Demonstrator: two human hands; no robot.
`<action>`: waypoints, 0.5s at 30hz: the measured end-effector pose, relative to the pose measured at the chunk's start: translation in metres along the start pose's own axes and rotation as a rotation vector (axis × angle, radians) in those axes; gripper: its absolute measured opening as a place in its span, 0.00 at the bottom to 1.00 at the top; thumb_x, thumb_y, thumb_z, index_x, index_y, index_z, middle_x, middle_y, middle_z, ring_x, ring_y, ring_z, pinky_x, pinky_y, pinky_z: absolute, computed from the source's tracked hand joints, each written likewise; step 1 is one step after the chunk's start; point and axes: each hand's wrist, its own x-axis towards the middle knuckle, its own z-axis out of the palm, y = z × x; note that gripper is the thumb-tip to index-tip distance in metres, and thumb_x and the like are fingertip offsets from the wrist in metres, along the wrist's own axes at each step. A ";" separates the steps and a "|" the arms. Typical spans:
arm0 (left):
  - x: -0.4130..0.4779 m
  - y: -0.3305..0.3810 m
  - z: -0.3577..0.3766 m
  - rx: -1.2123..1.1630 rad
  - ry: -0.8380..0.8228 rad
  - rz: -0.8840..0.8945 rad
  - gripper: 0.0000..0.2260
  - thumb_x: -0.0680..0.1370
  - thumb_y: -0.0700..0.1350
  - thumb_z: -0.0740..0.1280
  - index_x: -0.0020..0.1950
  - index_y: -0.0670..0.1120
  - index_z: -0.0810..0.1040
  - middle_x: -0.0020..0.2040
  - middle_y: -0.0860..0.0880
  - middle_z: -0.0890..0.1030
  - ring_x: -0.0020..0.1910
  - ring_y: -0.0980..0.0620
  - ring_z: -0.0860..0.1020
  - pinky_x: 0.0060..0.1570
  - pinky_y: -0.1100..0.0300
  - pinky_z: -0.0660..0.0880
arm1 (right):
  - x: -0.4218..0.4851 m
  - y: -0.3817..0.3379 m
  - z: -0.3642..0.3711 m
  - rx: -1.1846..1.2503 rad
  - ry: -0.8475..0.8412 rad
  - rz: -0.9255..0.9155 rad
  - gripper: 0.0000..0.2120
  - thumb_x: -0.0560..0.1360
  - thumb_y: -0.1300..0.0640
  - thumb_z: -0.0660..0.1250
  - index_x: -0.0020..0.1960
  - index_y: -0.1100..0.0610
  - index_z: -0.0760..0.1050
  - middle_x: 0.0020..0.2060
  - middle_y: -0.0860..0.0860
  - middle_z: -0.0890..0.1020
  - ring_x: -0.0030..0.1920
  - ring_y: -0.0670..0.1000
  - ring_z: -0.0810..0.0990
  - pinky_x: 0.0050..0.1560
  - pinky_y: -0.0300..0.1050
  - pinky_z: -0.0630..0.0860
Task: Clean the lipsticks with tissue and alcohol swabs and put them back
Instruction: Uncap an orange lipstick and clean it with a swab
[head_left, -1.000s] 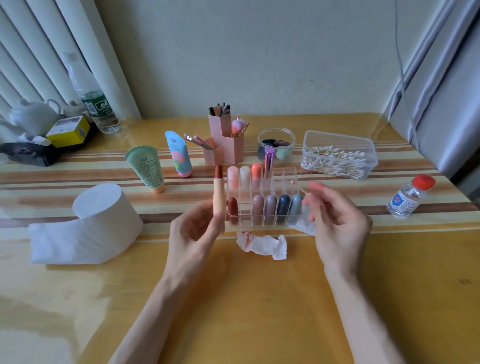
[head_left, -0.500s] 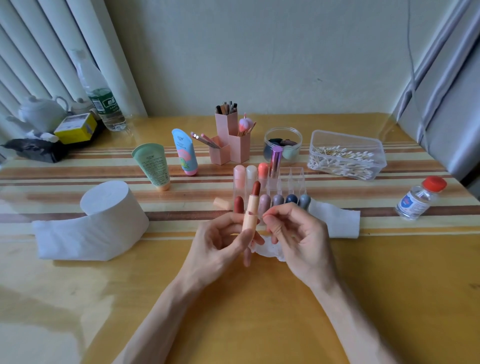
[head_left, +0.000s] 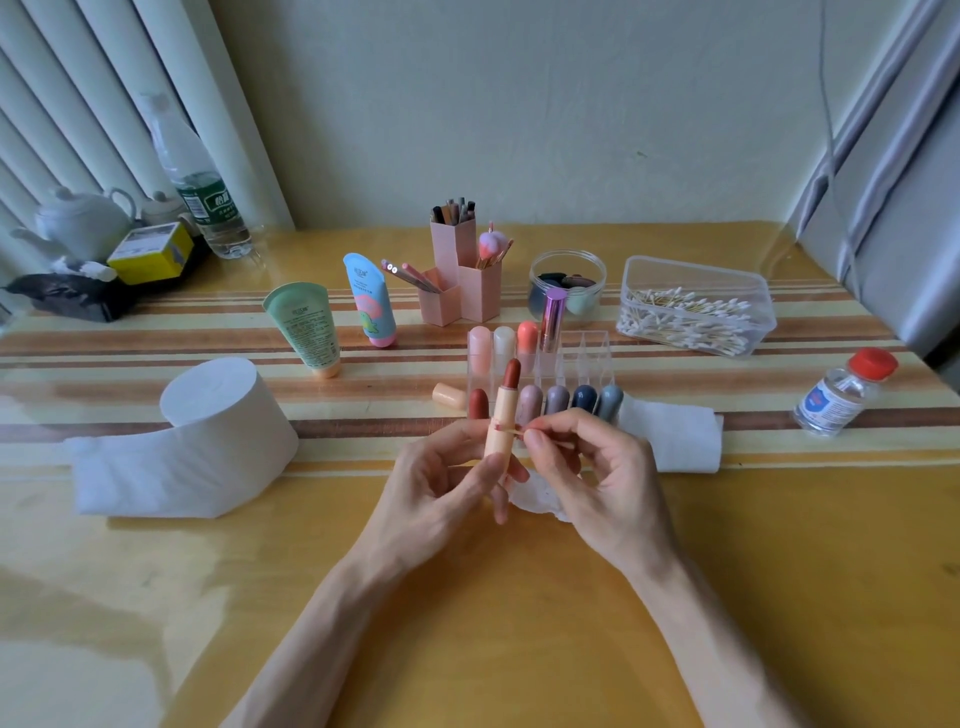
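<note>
Left hand (head_left: 441, 493): peach-cased red lipstick (head_left: 501, 415) is gripped; thin wooden swab (head_left: 517, 429) is pinched in right hand (head_left: 602, 483), collar being swabbed; recapping likely required next

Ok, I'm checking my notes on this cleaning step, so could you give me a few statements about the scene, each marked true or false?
1. The left hand holds an uncapped lipstick upright. True.
2. The right hand is wiping it with a tissue. False: it pinches a cotton swab whose tip is at the tube's collar.
3. The alcohol bottle has its cap off. False: its red cap is on.
4. A peach cap lies on the table just left of the clear organizer. True.
</note>
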 end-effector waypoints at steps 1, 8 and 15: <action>0.000 0.000 0.001 -0.007 0.006 -0.003 0.08 0.83 0.39 0.66 0.59 0.37 0.80 0.44 0.39 0.84 0.32 0.46 0.80 0.38 0.67 0.75 | 0.000 0.000 0.001 0.006 -0.006 0.005 0.03 0.80 0.57 0.72 0.51 0.55 0.84 0.40 0.47 0.86 0.39 0.49 0.83 0.39 0.44 0.79; 0.000 -0.004 -0.003 -0.018 0.025 -0.028 0.07 0.83 0.41 0.67 0.58 0.40 0.81 0.40 0.39 0.84 0.33 0.37 0.81 0.31 0.58 0.70 | -0.001 -0.004 0.004 0.051 -0.044 0.009 0.03 0.80 0.59 0.72 0.49 0.58 0.84 0.38 0.49 0.87 0.38 0.44 0.85 0.43 0.33 0.77; -0.001 -0.005 -0.002 -0.028 -0.020 -0.052 0.14 0.83 0.47 0.64 0.60 0.36 0.77 0.42 0.37 0.83 0.37 0.41 0.85 0.31 0.55 0.71 | -0.001 0.003 0.002 0.043 -0.057 0.013 0.07 0.80 0.59 0.72 0.55 0.58 0.86 0.46 0.46 0.88 0.48 0.47 0.87 0.49 0.34 0.78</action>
